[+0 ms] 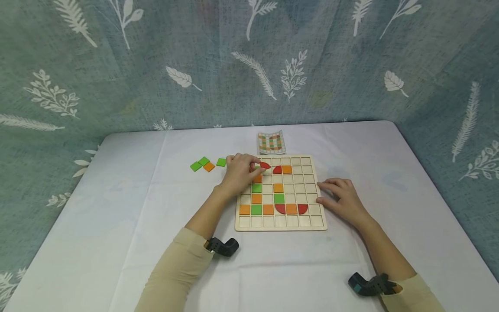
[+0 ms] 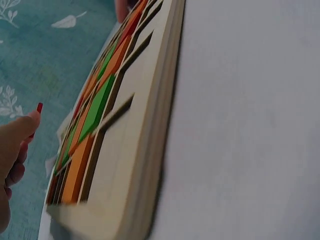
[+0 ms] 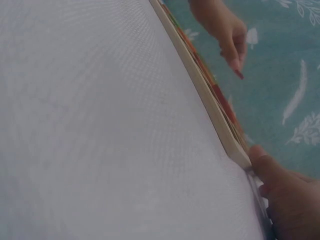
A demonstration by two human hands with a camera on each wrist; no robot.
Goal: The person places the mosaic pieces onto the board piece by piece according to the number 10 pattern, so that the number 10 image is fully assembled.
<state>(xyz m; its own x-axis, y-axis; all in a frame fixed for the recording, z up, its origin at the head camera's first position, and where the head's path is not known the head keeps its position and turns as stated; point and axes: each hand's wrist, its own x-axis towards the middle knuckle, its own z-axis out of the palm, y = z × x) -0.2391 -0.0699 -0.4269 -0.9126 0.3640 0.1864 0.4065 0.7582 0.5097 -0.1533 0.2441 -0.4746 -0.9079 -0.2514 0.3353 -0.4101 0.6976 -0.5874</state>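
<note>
My left hand [image 1: 238,173] pinches a red quarter-round tile [image 1: 265,165] between thumb and fingertips, over the upper left of a wooden grid board [image 1: 280,223]. In the left wrist view the red tile's edge [image 2: 40,107] sticks out past the thumb, raised above the board. Set in the grid are orange squares [image 1: 291,209], green squares [image 1: 279,198] and red quarter-round tiles [image 1: 302,209]. My right hand [image 1: 343,201] is at the board's right edge, fingers loosely bent, with thumb and fingertips right at the rim. Part of the board's left column is hidden under the left hand.
Left of the board lie loose green tiles [image 1: 196,166] and an orange tile [image 1: 209,167]. A printed pattern card [image 1: 271,143] with a coloured grid lies behind the board. White cloth [image 1: 156,195] covers the table, and a leaf-patterned curtain [image 1: 218,65] hangs behind.
</note>
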